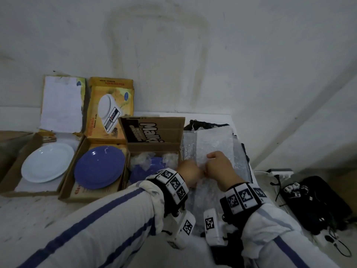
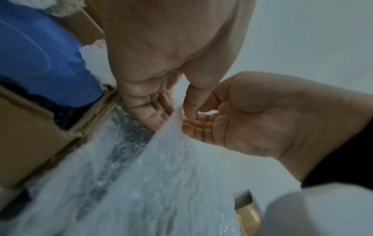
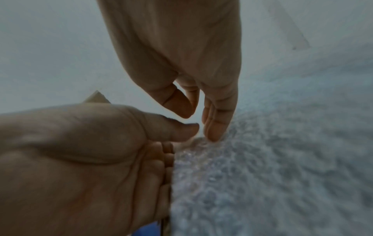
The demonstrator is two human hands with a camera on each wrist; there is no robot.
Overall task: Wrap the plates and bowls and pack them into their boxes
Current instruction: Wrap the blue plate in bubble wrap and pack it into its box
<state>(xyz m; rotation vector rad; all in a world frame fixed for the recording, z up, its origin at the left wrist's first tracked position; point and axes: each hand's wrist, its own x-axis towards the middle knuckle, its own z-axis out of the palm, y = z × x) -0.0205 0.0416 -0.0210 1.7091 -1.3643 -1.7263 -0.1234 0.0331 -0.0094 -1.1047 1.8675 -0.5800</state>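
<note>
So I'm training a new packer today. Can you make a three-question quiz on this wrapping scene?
1. True or false: the white plate is already wrapped.
2. What are both hands working on? A) bubble wrap B) scale box C) black bag
3. Fill in: the plate in the middle box is ____ in colour.

Key: 1 false, it lies bare in its box. 2 A, the left hand and right hand meet at the sheet's edge. 3 blue, the blue plate.
</note>
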